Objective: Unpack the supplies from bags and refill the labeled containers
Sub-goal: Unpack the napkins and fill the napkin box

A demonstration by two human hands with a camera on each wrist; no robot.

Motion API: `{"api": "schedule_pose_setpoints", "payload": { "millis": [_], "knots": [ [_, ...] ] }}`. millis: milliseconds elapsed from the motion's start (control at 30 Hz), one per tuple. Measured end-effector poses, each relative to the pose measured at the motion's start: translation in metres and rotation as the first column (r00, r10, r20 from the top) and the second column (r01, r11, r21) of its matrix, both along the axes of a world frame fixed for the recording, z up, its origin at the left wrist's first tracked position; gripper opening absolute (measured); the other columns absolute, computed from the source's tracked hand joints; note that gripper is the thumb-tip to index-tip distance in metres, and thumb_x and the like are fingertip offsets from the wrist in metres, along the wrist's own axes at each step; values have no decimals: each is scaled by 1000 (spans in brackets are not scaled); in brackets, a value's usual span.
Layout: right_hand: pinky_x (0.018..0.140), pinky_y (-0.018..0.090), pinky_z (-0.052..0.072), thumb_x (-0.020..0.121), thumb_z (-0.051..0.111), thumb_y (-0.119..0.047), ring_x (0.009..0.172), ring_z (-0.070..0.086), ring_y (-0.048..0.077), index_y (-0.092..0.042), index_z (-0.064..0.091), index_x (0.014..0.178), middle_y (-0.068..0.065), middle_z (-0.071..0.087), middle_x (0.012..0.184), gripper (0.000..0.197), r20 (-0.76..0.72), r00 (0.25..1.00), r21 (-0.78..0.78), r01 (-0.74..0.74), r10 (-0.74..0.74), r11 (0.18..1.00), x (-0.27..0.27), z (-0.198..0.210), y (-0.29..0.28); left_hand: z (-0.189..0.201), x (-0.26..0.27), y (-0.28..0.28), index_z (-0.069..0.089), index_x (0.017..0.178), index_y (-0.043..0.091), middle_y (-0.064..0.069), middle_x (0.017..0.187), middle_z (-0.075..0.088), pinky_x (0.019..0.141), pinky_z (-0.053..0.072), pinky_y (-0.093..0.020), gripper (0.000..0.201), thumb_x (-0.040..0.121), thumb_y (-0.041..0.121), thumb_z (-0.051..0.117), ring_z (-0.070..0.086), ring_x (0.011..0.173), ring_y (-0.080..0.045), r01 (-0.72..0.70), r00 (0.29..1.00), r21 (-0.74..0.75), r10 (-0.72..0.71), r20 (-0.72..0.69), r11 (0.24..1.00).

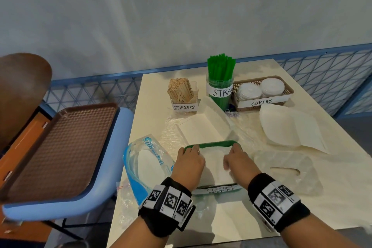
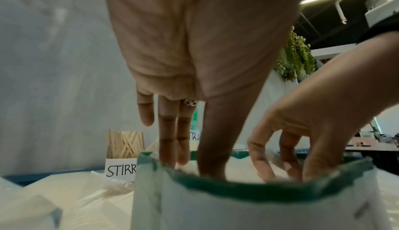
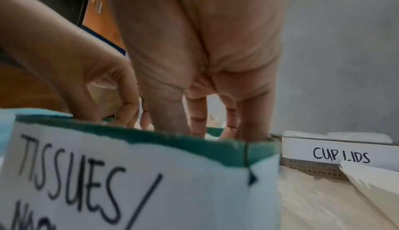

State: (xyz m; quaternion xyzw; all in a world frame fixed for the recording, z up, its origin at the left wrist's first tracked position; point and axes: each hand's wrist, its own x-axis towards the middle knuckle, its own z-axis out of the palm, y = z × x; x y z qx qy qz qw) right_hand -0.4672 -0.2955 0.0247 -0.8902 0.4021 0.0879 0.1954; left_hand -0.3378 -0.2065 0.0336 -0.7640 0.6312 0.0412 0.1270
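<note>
A green box [image 1: 213, 144] labelled TISSUES/NAPKINS [image 3: 108, 182] stands at the near middle of the cream table [image 1: 157, 86]. White tissues [image 1: 214, 160] lie inside it. My left hand [image 1: 189, 160] reaches into the box's left side, fingers [image 2: 166, 131] pointing straight down onto the tissues [image 2: 237, 167]. My right hand [image 1: 234, 160] is in the right side, its fingers [image 3: 198, 112] also down on the stack. Neither hand visibly grips anything. The fingertips are hidden behind the box rim [image 2: 259, 192] in both wrist views.
At the back stand a stirrers holder [image 1: 182, 94], a cup of green straws [image 1: 220, 86] and a cup lids basket [image 1: 261, 94]. White paper bags [image 1: 289, 127], a blue tissue wrapper [image 1: 145, 163] and clear plastic [image 1: 285, 171] surround the box. A brown tray [image 1: 60, 147] rests on a blue chair at left.
</note>
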Motion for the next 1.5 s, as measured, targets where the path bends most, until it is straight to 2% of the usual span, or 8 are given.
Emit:
{"api": "schedule_pose_setpoints", "payload": {
  "millis": [167,567,700,800,900,1100,1267,1500],
  "knots": [
    [88,29,46,87,45,5,107,56,29,-7,21,141,22,21,143,60,-94,994,-50,57,-61,997,13,-3,0,-3,1,-8,46,123,5,-16,125,50,106,25,-40,44,80,-5,50,52,111,-31,-41,999,60,40,17,997],
    [103,27,39,90,50,-1,125,47,26,-2,9,147,21,10,152,70,-179,983,8,26,-24,1000,21,-20,-8,-20,1,-11,42,127,0,-17,119,56,111,17,-41,44,84,1,51,56,106,-31,-28,1000,87,27,14,996],
    [101,28,41,91,51,-7,121,50,25,-4,18,144,18,22,148,63,-171,985,20,12,-8,1000,18,-11,-7,-11,5,-4,51,119,9,-9,117,58,107,22,-36,30,89,5,50,54,109,-26,-75,975,-62,61,-215,995],
    [88,23,40,92,51,-13,109,53,22,-7,40,128,10,43,130,39,60,998,-30,-22,24,999,31,14,3,10,25,11,57,99,18,2,104,58,90,32,-31,10,89,21,56,56,95,-18,-340,853,-392,105,-511,855],
    [83,24,36,94,46,-12,105,53,21,-10,51,120,7,52,119,27,365,929,0,-56,52,998,63,42,31,19,63,30,61,89,20,2,106,54,82,42,-36,5,85,22,63,56,94,-20,-498,830,-527,202,-521,688],
    [97,28,34,97,37,-11,120,49,26,-9,44,133,13,52,131,36,320,939,250,-211,125,945,136,20,96,-13,122,74,64,108,32,-5,147,24,101,37,-44,22,87,28,62,27,134,-26,-686,697,-203,552,-457,699],
    [116,31,13,99,36,-14,143,16,28,-6,15,146,16,14,154,52,81,994,280,-89,69,956,170,-33,116,-39,137,89,28,143,31,-17,154,-2,108,34,-36,71,84,20,65,32,136,-31,-726,534,36,595,-600,687],
    [118,38,13,89,57,-31,145,7,28,-4,-3,147,13,7,156,88,-10,982,248,186,-190,951,184,-51,97,-53,153,100,12,146,32,-16,123,49,90,47,-33,97,74,14,74,55,107,-27,-616,548,99,515,-659,782]
  ]
}}
